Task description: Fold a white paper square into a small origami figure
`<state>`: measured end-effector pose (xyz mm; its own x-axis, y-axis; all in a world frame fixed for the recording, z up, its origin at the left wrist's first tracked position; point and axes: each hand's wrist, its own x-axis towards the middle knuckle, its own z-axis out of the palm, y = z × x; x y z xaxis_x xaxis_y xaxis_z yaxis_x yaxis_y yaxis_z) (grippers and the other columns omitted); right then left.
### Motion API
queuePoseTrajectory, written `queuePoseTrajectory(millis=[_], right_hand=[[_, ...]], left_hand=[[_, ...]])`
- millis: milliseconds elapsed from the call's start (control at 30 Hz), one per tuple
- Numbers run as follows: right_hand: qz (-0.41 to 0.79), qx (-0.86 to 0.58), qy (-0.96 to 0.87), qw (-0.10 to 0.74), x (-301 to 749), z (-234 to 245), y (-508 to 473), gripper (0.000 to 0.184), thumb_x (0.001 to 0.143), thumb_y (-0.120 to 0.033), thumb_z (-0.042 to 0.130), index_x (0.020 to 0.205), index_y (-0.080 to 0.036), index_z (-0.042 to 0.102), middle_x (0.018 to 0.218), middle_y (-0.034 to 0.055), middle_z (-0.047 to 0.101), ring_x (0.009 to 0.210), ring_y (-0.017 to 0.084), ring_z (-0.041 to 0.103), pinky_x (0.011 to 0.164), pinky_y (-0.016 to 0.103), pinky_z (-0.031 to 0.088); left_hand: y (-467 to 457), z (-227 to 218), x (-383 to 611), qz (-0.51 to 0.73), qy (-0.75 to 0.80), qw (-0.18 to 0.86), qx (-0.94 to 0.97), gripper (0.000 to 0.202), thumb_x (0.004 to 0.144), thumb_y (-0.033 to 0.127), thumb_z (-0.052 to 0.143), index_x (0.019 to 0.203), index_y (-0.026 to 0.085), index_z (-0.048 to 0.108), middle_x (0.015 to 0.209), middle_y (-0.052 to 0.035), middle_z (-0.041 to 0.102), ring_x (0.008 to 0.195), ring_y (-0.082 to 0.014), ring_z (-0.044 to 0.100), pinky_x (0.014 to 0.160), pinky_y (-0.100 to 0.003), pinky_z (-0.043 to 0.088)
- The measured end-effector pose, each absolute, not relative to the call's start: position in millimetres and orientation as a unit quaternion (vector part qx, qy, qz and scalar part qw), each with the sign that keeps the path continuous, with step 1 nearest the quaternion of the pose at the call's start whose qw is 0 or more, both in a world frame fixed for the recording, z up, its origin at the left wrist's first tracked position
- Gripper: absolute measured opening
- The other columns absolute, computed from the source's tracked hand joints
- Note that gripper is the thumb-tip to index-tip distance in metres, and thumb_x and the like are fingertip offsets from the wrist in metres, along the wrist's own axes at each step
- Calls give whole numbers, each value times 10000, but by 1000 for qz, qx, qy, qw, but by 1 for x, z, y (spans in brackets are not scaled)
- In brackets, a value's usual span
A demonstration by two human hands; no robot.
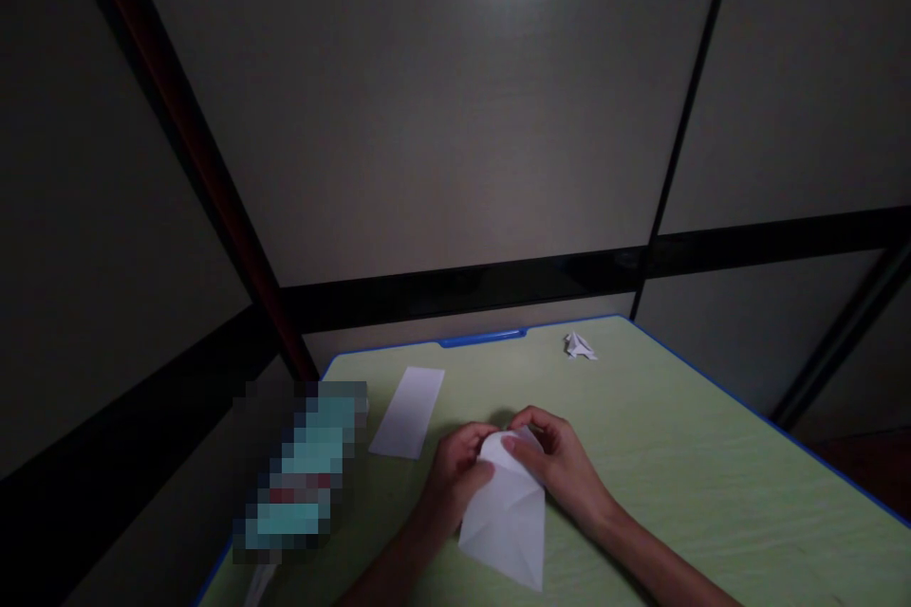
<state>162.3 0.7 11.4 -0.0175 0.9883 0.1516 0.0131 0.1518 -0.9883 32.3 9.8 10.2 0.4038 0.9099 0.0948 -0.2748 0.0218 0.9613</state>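
Note:
A white sheet of paper point(507, 517) with crease lines lies near the front of the green table, its far end curled up between my hands. My left hand point(459, 469) grips the paper's left side, thumb on top and fingers behind the far edge. On the other side, my right hand point(555, 453) pinches the far right corner, its thumb pressing on the upper face. The fingertips behind the paper are partly hidden.
A white paper strip point(408, 413) lies left of my hands. A small folded paper figure point(579, 346) stands at the back right. A blurred-out teal object point(306, 465) is at the left edge. The table point(683, 455) has a blue rim and meets a panelled wall point(455, 114).

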Motion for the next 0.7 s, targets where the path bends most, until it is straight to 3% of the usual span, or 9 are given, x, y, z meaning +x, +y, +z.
queuePoseTrajectory(millis=[133, 300, 467, 700], right_hand=[[457, -446, -558, 530, 163, 13, -1, 117, 606, -239, 547, 653, -150, 487, 516, -42, 440, 445, 76, 385, 385, 175, 277], [419, -387, -618, 542, 166, 16, -2, 97, 644, -160, 506, 701, -163, 583, 713, 24, 503, 676, 137, 468, 572, 227, 352], [433, -364, -612, 553, 168, 16, -1, 180, 585, -57, 514, 649, -185, 624, 681, 16, 487, 661, 133, 469, 542, 214, 347], [427, -361, -607, 565, 170, 12, 1, 168, 608, -73, 511, 587, -193, 627, 691, 16, 482, 660, 129, 469, 544, 215, 348]], left_hand=[[12, 6, 34, 459, 323, 619, 549, 199, 546, 117, 557, 744, 114, 535, 684, -41, 597, 611, -140, 532, 519, -200, 382], [15, -1, 35, 480, 327, 617, 531, 152, 560, 130, 563, 706, 127, 522, 656, -32, 603, 621, -140, 539, 546, -207, 385], [16, -1, 33, 479, 332, 630, 513, 157, 544, 134, 560, 697, 132, 522, 603, -12, 606, 540, -115, 526, 493, -185, 357], [15, 2, 32, 475, 317, 631, 525, 180, 576, 175, 524, 744, 153, 462, 533, 11, 576, 455, -99, 485, 419, -170, 301]])
